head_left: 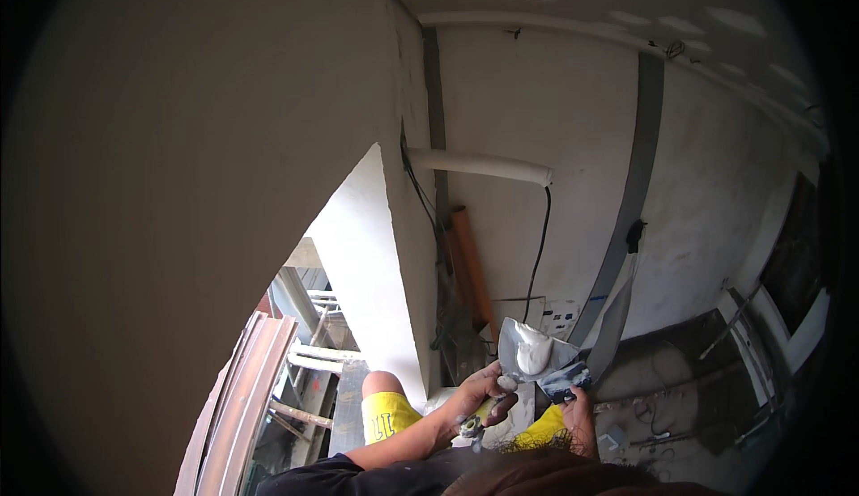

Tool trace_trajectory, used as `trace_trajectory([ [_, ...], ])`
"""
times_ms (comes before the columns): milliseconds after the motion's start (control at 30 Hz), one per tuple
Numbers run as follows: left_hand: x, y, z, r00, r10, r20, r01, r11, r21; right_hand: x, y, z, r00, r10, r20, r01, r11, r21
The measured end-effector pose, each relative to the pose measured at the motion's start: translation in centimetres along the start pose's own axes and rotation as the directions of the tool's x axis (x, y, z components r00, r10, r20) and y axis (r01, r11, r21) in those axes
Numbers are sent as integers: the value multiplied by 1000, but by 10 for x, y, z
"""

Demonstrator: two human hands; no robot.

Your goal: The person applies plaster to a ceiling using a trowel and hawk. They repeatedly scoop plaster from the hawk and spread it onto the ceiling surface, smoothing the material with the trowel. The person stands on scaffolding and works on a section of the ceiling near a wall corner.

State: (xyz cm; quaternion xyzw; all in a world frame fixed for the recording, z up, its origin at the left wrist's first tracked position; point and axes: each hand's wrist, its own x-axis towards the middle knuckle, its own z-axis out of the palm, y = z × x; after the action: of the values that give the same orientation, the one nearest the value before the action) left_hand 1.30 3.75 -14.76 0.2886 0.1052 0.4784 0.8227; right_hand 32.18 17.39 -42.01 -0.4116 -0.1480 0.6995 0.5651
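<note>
My left hand point(474, 394) is closed round the handle of a broad putty knife point(508, 344), its grey blade pointing away from me. A lump of white filler paste point(534, 351) lies on that blade. To the right, my right hand point(581, 405) grips a dark blue flat scraper point(560, 381), smeared with white. The scraper's edge is close beside the putty knife's blade; I cannot tell whether they touch. White smears mark the fingers of my left hand.
A wall edge point(385, 210) juts out on the left, beside an opening with reddish metal profiles point(246, 380) and scaffold boards below. Ahead, a white pipe point(483, 165) with a hanging black cable point(540, 254) sticks out. An orange pipe point(472, 268) leans there. Debris litters the floor point(662, 415).
</note>
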Motion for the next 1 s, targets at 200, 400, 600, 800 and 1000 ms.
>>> trace_trajectory([
  [200, 2, -4, -9, 1000, 6, -11, -6, 999, -33, 1, 2, -5, 1000, 21, -2, -21, 1000, -15],
  [400, 4, -11, -21, 1000, 16, -24, -17, 1000, -23, 17, 5, -29, 999, 35, 19, -35, 999, 15],
  [600, 3, -12, -19, 997, 8, -78, -12, 999, -51, -8, -7, -8, 1000, 14, -12, -15, 997, -71],
  [800, 4, -14, -22, 996, 5, -93, -10, 998, -62, -13, -8, -7, 998, 10, 54, -5, 997, -78],
  [1000, 7, -14, -27, 996, -35, -82, 31, 998, -53, -9, -9, -11, 998, 15, 67, -16, 1000, 8],
])
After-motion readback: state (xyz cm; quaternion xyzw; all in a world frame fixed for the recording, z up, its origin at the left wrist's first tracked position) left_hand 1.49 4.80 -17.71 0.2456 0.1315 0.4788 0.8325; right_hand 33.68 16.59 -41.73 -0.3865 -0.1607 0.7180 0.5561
